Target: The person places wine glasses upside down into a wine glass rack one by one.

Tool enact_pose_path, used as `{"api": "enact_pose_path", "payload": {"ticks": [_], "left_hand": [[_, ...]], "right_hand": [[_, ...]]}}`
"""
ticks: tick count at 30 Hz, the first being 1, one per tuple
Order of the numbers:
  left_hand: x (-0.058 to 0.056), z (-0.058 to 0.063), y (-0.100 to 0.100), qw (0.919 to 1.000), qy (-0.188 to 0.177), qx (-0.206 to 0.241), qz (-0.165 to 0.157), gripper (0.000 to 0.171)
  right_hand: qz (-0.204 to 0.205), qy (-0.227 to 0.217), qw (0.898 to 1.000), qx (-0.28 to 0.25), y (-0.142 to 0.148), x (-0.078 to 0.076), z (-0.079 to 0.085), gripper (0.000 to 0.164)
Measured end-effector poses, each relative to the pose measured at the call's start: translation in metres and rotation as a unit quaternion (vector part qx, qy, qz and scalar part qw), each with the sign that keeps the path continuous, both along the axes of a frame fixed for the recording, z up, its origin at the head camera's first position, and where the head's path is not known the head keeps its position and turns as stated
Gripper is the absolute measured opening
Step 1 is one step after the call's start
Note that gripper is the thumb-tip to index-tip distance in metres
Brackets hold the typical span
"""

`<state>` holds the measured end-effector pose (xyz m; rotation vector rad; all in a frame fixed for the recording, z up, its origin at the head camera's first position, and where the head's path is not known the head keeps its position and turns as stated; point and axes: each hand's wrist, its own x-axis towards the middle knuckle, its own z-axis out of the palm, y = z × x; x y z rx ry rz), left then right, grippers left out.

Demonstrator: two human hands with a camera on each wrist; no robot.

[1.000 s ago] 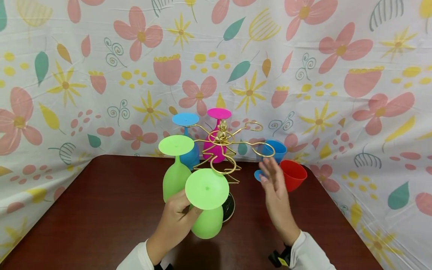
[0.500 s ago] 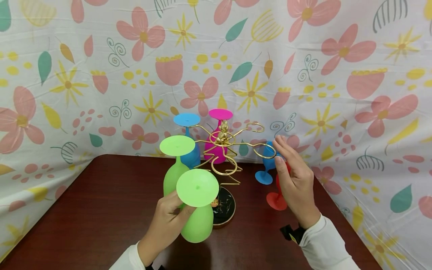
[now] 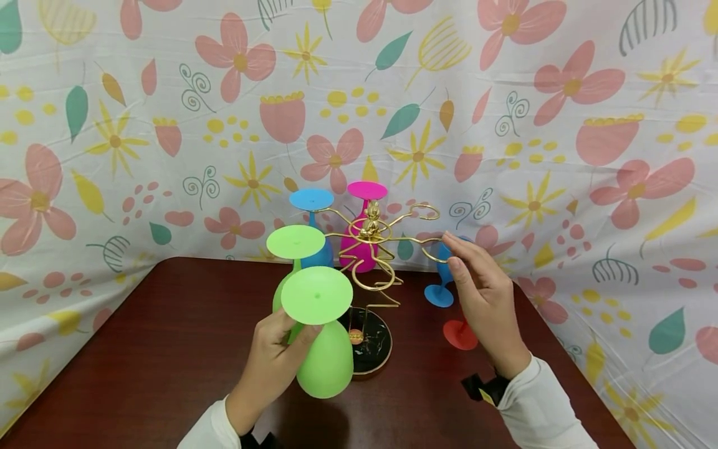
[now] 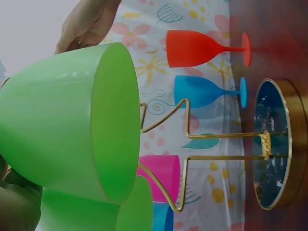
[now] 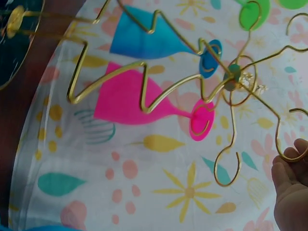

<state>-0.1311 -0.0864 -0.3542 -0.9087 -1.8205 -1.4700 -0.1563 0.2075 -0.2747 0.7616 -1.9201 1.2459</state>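
Left hand: while thumb and fingers clamp it under the foot, the lime-green stemmed goblet is upside down, 7 o'clock from the top of the gold wire rack.
Right hand: fingers at the rack's wire ring, 3 o'clock; whether pinching, I cannot tell.
Rack: hanging inverted, a second green goblet at 9 o'clock, a sky-blue goblet at 10, a magenta goblet at 12.
Dark red-brown table: an upright blue goblet and an upright red goblet stand towards 4 o'clock.
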Motion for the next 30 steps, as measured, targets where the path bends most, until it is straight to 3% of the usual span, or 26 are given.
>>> {"api": "enact_pose_path", "payload": {"ticks": [5,9,18,25,30], "left_hand": [[-0.001,0.009,0.004,0.9997,-0.014,0.018,-0.004,0.033],[-0.004,0.022,0.011,0.9991,-0.03,0.027,-0.012,0.028],[-0.016,0.042,0.026,0.9973,-0.069,0.027,-0.001,0.02],[-0.022,0.044,0.038,0.9908,-0.135,-0.001,0.007,0.028],[-0.028,0.04,0.044,0.99,-0.136,-0.037,-0.002,0.032]], "right_hand": [[0.057,-0.105,0.989,-0.089,0.008,-0.004,-0.004,0.038],[0.066,-0.152,0.979,-0.119,0.009,-0.003,0.0,0.039],[0.087,-0.159,0.972,-0.146,0.009,-0.001,-0.001,0.038],[0.111,-0.163,0.965,-0.174,0.008,-0.003,-0.004,0.04],[0.132,-0.154,0.959,-0.197,0.008,-0.004,-0.006,0.039]]}}
